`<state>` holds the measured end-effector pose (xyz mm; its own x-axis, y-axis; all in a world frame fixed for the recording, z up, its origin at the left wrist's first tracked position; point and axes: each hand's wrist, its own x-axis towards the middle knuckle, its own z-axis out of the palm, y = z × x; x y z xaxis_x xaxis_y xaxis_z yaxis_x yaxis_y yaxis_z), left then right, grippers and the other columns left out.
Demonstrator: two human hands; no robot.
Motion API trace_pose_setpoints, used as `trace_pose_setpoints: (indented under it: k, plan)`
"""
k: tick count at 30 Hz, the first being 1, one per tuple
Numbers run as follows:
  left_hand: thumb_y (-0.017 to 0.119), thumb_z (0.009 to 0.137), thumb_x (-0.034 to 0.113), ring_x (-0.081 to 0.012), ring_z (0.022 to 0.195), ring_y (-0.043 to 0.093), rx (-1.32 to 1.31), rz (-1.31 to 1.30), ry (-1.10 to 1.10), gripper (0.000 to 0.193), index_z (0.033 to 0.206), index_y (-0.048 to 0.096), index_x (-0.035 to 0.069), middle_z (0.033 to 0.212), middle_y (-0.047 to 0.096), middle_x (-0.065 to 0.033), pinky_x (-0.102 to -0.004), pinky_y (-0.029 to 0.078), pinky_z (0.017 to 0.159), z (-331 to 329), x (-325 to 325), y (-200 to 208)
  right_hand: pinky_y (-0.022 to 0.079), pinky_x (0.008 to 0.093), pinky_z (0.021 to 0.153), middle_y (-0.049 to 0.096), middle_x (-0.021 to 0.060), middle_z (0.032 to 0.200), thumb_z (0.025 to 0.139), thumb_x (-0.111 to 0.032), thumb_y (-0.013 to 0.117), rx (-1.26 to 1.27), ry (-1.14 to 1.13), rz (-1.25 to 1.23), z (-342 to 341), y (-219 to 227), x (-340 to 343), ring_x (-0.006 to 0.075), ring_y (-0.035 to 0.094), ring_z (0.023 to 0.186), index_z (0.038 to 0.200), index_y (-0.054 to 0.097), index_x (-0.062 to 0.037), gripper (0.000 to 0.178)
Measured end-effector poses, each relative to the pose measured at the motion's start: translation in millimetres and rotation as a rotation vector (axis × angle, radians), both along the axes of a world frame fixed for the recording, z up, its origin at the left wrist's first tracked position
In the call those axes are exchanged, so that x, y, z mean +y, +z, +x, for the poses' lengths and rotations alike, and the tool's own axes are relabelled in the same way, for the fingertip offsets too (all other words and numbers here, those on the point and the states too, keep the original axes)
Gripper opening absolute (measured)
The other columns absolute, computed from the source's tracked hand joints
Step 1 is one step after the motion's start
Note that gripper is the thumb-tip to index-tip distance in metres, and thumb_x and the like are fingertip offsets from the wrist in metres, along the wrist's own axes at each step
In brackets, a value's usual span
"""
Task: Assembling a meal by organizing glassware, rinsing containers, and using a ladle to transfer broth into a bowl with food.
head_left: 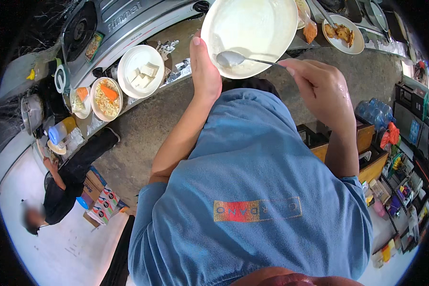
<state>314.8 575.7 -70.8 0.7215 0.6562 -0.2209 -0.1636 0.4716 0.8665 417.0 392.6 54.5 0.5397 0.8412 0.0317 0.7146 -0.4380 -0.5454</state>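
My left hand (206, 71) grips the left edge of a large white bowl (257, 28), thumb up along its rim. The bowl is tilted, so its pale, smooth inside faces me. In my right hand (321, 90) a metal spoon (231, 58) is pinched by the end of its handle. The spoon's head lies inside the bowl near the lower left of its wall. Drops of water shine on the back of my right hand. The fingers of my left hand behind the bowl are hidden.
Along the counter stand a silver gas stove (128, 28), a bowl of white blocks (124, 78), a bowl with a carrot piece (96, 97) and a plate of browned food (357, 45). A person in dark clothes (69, 183) is at the left. Wooden drawers (369, 167) stand right.
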Motion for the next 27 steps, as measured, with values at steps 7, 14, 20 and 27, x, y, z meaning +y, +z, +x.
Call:
trace_pose_setpoints:
  k: [7, 14, 20, 27]
  plan:
    - [0.028, 0.105, 0.04, -0.0203, 0.118, 0.052, -0.045, 0.003, 0.047, 0.051, 0.135, 0.039, -0.001, 0.129, 0.051, -0.015, -0.0325, 0.042, 0.1, 6.8, -4.0, -0.9, 0.049, 0.0357, 0.059, 0.067, 0.0118, 0.08, 0.089, -0.011, 0.059, -0.04, -0.061, 0.014, -3.4, 10.2, -0.7, 0.0276, 0.065, 0.067, 0.103, 0.07, -0.0079, 0.017]
    - [0.024, 0.105, 0.038, -0.0227, 0.12, 0.053, -0.013, 0.085, 0.017, 0.049, 0.136, 0.037, 0.003, 0.131, 0.051, -0.0138, -0.0362, 0.044, 0.101, 10.8, -4.4, -8.4, 0.048, 0.0372, 0.058, 0.065, 0.0105, 0.076, 0.086, -0.007, 0.06, -0.132, -0.047, -0.066, -6.0, 10.4, -9.2, 0.0269, 0.063, 0.065, 0.103, 0.069, -0.0084, 0.019]
    - [0.025, 0.105, 0.04, -0.0225, 0.118, 0.054, -0.021, 0.106, 0.027, 0.049, 0.134, 0.039, 0.003, 0.128, 0.052, -0.014, -0.0365, 0.045, 0.099, 12.7, -6.9, -8.3, 0.049, 0.037, 0.058, 0.065, 0.0101, 0.077, 0.086, -0.007, 0.06, -0.268, -0.048, -0.114, -5.9, 13.4, -9.1, 0.0269, 0.063, 0.066, 0.106, 0.069, -0.0094, 0.022]
    - [0.024, 0.105, 0.04, -0.0236, 0.12, 0.053, -0.055, 0.124, 0.027, 0.05, 0.135, 0.037, 0.003, 0.13, 0.05, -0.015, -0.0365, 0.045, 0.099, 13.6, -6.4, -7.8, 0.049, 0.0368, 0.059, 0.066, 0.0085, 0.076, 0.086, -0.01, 0.061, -0.235, -0.074, -0.077, 0.4, 6.8, -14.1, 0.0243, 0.064, 0.068, 0.106, 0.07, -0.0118, 0.021]
